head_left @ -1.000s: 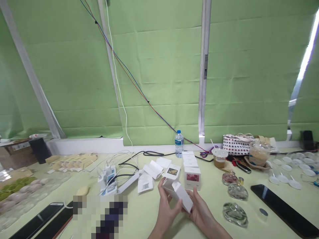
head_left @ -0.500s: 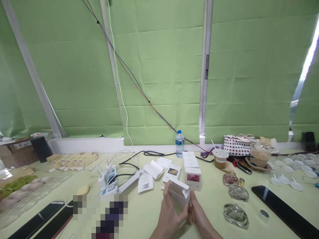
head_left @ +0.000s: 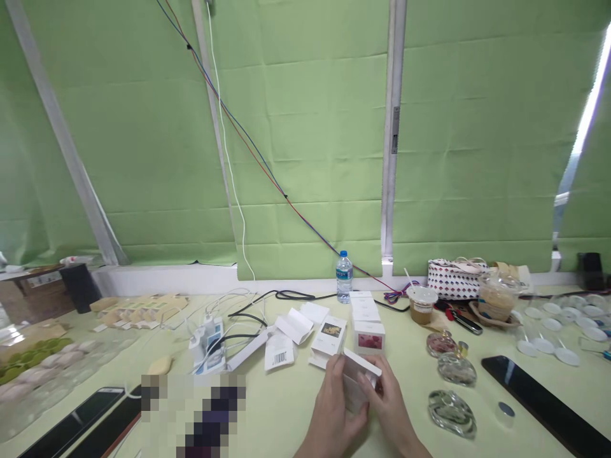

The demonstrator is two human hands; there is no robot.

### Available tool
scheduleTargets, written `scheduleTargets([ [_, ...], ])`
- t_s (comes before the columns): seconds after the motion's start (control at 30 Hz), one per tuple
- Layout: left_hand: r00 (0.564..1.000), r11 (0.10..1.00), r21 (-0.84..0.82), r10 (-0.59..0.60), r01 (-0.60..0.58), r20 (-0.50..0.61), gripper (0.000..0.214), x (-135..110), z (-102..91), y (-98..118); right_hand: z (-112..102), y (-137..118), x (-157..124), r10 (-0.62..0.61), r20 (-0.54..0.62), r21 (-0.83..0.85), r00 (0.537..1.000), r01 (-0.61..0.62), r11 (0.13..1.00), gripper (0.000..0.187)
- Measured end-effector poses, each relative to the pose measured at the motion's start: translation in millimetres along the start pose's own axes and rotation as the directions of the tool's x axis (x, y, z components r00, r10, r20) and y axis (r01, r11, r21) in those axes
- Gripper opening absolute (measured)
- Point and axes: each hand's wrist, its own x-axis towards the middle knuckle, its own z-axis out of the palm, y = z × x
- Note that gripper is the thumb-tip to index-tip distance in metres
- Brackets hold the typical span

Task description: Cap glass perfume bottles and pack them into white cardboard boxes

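Observation:
A small white cardboard box [head_left: 359, 372] is held upright between both hands just above the pale green table [head_left: 286, 413]. My left hand [head_left: 334, 407] wraps its left side, fingers curled round it. My right hand [head_left: 389, 401] grips its right side, thumb and fingers pressing on the top flap. Just behind them stand a white box with a red picture [head_left: 369, 337], a white box with a yellow picture [head_left: 329, 335] and a row of plain white boxes [head_left: 363, 306].
Glass perfume bottles [head_left: 451, 410] lie right of my hands, with a dark phone [head_left: 539, 397] beyond. A water bottle [head_left: 343, 277], drink cups [head_left: 421, 303], cables and a charger [head_left: 210, 340] sit behind. More phones [head_left: 86, 423] lie at front left.
The white box has been turned from lying tilted to standing upright, its open flaps came into view, and my right fingers now press on the top flap. Both hands shifted slightly right.

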Motion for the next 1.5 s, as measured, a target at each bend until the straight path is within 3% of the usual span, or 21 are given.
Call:
scheduleTargets([
  [0.2,0.988,0.976,-0.172,-0.121,0.136,0.093,0.080,3.0,-1.4,1.5,-7.0,1.6,3.2,-0.002,-0.105,0.044,0.994,0.007,0.999,0.037],
  [0.43,0.980,0.951,-0.249,-0.155,0.182,0.123,0.080,4.7,-1.6,2.2,-2.3,9.5,3.4,0.030,-0.222,0.012,0.975,-0.028,1.000,0.024],
  [0.77,0.978,0.913,-0.351,-0.190,0.210,0.091,0.068,8.1,-3.4,4.0,-5.2,12.0,0.9,-0.120,-0.211,-0.176,0.970,0.083,0.981,0.036],
  [0.93,0.990,0.957,-0.258,-0.140,0.128,-0.025,0.054,7.6,-0.3,-0.6,-4.6,11.8,-0.6,-0.157,-0.223,-0.240,0.962,0.102,0.965,0.042],
  [1.1,0.996,0.969,-0.235,-0.068,0.080,0.057,0.064,3.3,3.1,0.2,-5.9,13.7,2.3,-0.149,-0.208,-0.267,0.967,0.091,0.959,0.043],
  [1.27,0.987,0.970,-0.214,-0.084,0.113,0.139,0.067,5.3,-2.8,12.0,-6.7,14.3,3.0,-0.150,-0.204,-0.273,0.967,0.091,0.958,0.040],
  [1.5,0.983,0.966,-0.209,-0.128,0.153,0.130,0.056,2.7,8.8,9.2,-1.4,14.3,1.5,-0.130,-0.220,-0.259,0.967,0.070,0.963,0.038],
])
